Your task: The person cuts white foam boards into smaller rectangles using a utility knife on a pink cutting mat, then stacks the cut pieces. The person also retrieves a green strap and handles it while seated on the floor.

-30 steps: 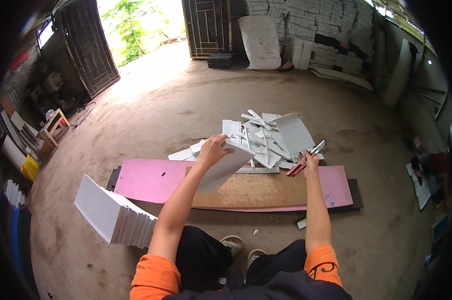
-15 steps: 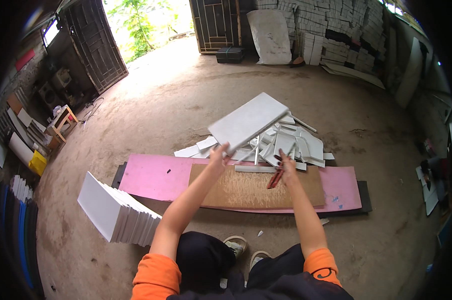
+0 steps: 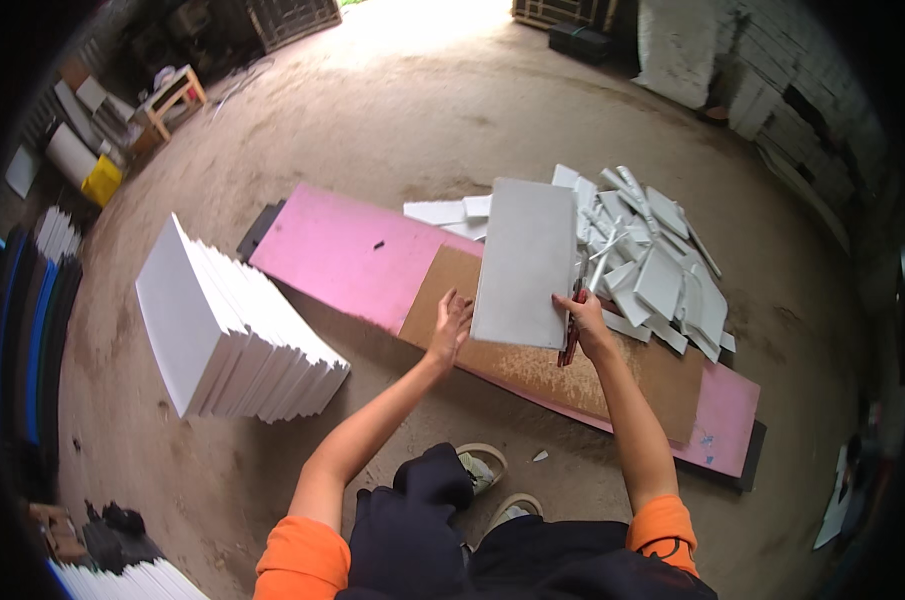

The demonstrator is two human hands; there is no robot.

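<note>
A flat white rectangular panel [image 3: 525,265] stands tilted above the brown board [image 3: 612,395]. My right hand [image 3: 589,320] grips its lower right edge with the thumb on the face. In the same hand is a red-handled tool [image 3: 570,345], partly hidden, its exact kind unclear. My left hand [image 3: 452,325] is open by the panel's lower left edge, fingers apart, with nothing in it. Beneath the brown board lies a longer pink sheet [image 3: 342,250]. Loose white offcuts [image 3: 662,270] are heaped behind and to the right of the panel.
A stack of white panels [image 3: 237,330] stands on the floor at left. Dark and blue sheets [image 3: 37,350] lean at the far left, near a small wooden stool [image 3: 175,100]. More white panels [image 3: 132,580] show at the lower left. A white sack [image 3: 675,50] stands at the back right.
The panel has turned from slanting to nearly upright and come closer. My left hand has let go of it; my right hand now grips its edge. My view has swung left and down.
</note>
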